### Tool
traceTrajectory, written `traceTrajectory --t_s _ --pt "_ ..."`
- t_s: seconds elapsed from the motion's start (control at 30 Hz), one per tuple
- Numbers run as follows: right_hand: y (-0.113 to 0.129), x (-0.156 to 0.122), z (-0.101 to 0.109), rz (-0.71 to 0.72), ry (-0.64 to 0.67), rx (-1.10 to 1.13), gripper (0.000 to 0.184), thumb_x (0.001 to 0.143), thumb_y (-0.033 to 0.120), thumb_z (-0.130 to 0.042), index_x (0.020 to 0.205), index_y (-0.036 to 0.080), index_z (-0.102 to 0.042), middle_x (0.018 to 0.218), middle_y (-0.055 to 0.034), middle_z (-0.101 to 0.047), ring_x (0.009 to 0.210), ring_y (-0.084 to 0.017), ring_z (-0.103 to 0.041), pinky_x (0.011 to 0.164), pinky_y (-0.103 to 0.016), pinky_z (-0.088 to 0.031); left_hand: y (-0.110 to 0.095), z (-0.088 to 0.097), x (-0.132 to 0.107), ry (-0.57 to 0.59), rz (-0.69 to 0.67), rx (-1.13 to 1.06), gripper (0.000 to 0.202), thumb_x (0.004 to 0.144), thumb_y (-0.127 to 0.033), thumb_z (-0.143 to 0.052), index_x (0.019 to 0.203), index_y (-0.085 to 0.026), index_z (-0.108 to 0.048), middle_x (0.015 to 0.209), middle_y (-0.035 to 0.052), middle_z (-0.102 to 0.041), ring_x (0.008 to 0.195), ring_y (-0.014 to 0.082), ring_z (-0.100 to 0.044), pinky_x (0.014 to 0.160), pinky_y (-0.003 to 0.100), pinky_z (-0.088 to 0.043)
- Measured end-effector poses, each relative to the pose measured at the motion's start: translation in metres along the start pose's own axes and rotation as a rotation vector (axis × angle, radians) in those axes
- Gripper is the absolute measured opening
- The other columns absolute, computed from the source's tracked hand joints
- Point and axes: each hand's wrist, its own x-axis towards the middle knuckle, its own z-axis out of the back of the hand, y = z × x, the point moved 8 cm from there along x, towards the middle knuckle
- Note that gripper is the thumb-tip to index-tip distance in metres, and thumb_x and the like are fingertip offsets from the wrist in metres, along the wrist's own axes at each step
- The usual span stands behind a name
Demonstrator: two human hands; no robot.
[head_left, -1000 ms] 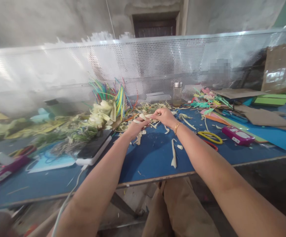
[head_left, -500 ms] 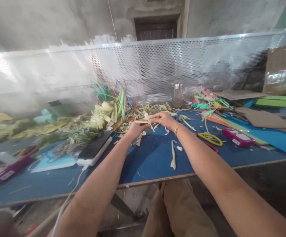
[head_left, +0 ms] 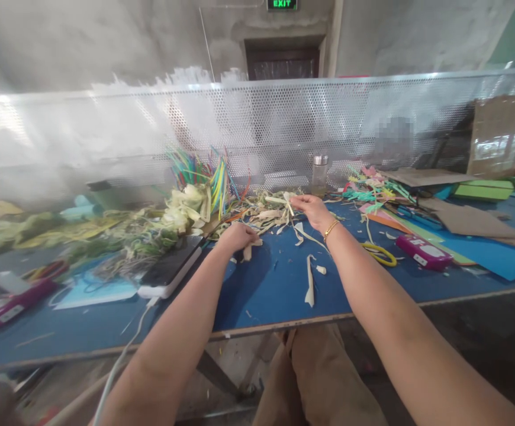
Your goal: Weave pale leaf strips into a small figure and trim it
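Note:
My right hand (head_left: 309,212) is raised over the back of the blue table, its fingers pinching a pale husk-like strip piece (head_left: 287,200) that looks crossed or knotted. My left hand (head_left: 238,238) is low at the tabletop with fingers curled down, and what is in them is hidden. Just beside its fingertips lies a pale scrap (head_left: 247,251). Behind both hands spreads a heap of dry pale strips (head_left: 269,214). Nearer the front edge lies a single curled strip (head_left: 309,283) with a small white bit (head_left: 321,270) beside it.
Left are a phone on a white power bank (head_left: 169,278) with a cable, a blue face mask (head_left: 97,290) and colourful stems (head_left: 199,168). Right are yellow-handled scissors (head_left: 380,254), a purple device (head_left: 424,251), coloured paper and cardboard. A glass bottle (head_left: 319,174) stands before the perforated metal screen (head_left: 279,118).
My hands were together at the pale strip piece and have parted. The right one moved slightly up and right with the piece; the left one dropped down to the table on the left.

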Motion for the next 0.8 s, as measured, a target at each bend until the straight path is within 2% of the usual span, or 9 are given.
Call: traceTrajectory --t_s 0.1,0.17,0.23,0.33,0.43,0.63,0.8 --pt "0.004 -0.002 -0.005 0.028 0.017 -0.035 0.028 0.058 0.041 -0.081 0.075 0.02 -0.074 0.078 -0.0027 -0.072 0.077 -0.016 -0.062 0.082 -0.034 -0.047 -0.003 0.005 0.0 -0.109 0.008 -0.036 0.008 0.057 -0.024 -0.077 0.063 -0.021 -0.075 0.056 0.0019 -0.063 0.054 0.0146 -0.051 0.053 0.026 -0.034" --pt "0.006 -0.007 -0.017 0.042 0.069 -0.093 0.027 0.06 0.04 -0.081 0.076 0.02 -0.075 0.079 -0.0033 -0.073 0.077 -0.016 -0.063 0.083 -0.035 -0.047 -0.01 0.0 -0.001 -0.147 0.0 -0.094 0.023 0.066 -0.034 -0.074 0.084 -0.02 -0.077 0.068 0.0036 -0.068 0.059 0.0146 -0.054 0.056 0.026 -0.038" --pt "0.008 -0.013 -0.032 0.045 0.135 -0.153 0.027 0.061 0.04 -0.08 0.078 0.019 -0.075 0.08 -0.0037 -0.073 0.077 -0.017 -0.063 0.082 -0.036 -0.047 -0.018 -0.011 -0.002 -0.117 -0.01 -0.179 0.035 0.069 -0.04 -0.072 0.097 -0.02 -0.075 0.074 0.0037 -0.069 0.06 0.0134 -0.055 0.056 0.025 -0.04" --pt "0.01 -0.022 -0.051 0.042 0.231 -0.187 0.027 0.063 0.04 -0.079 0.08 0.019 -0.075 0.08 -0.0037 -0.073 0.075 -0.016 -0.064 0.079 -0.034 -0.048 -0.026 -0.033 -0.006 0.029 0.012 -0.507 0.036 0.063 -0.037 -0.079 0.092 -0.016 -0.074 0.069 0.0021 -0.066 0.056 0.0103 -0.052 0.055 0.023 -0.039" --pt "0.01 -0.025 -0.055 0.03 0.267 -0.181 0.027 0.063 0.04 -0.079 0.079 0.019 -0.075 0.08 -0.0034 -0.073 0.073 -0.015 -0.063 0.077 -0.032 -0.048 -0.026 -0.038 -0.008 0.047 0.034 -0.683 0.032 0.058 -0.034 -0.082 0.081 -0.015 -0.072 0.065 -0.0005 -0.063 0.054 0.0079 -0.05 0.055 0.022 -0.039" --pt "0.01 -0.019 -0.04 0.012 0.205 -0.203 0.026 0.064 0.036 -0.078 0.08 0.017 -0.073 0.078 -0.0039 -0.071 0.074 -0.015 -0.061 0.077 -0.032 -0.048 -0.021 -0.031 -0.006 0.0 0.035 -0.737 0.033 0.057 -0.033 -0.083 0.084 -0.017 -0.071 0.072 -0.0012 -0.065 0.062 0.0086 -0.055 0.062 0.022 -0.043" --pt "0.006 -0.02 -0.045 -0.011 0.191 -0.12 0.032 0.062 0.032 -0.08 0.089 0.018 -0.07 0.078 -0.0024 -0.07 0.075 -0.015 -0.062 0.078 -0.032 -0.049 -0.03 -0.039 -0.009 0.131 -0.001 -0.728 0.034 0.062 -0.031 -0.08 0.092 -0.018 -0.071 0.081 0.0021 -0.067 0.071 0.0113 -0.059 0.064 0.023 -0.044"
